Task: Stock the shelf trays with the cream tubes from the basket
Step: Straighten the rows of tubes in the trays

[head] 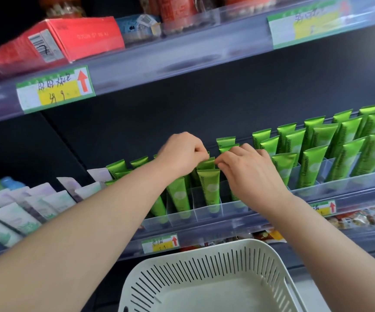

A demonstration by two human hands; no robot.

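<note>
Green cream tubes [211, 188] stand cap-down in rows inside clear divided shelf trays [206, 210] on the middle shelf. My left hand [179, 154] and my right hand [249, 174] meet over the middle tray. Both pinch the crimped top edges of green tubes standing in a row there. More green tubes [344, 149] fill the trays to the right. The white slotted basket [206, 266] sits below the shelf at the bottom of the view, and I see no tubes inside it.
White and lilac tubes [24, 212] lie in trays at the left. A red box [69, 39] sits on the upper shelf, whose edge overhangs my hands. Price labels [56, 88] hang on the shelf rails. Snack packets [362, 217] show on the shelf below.
</note>
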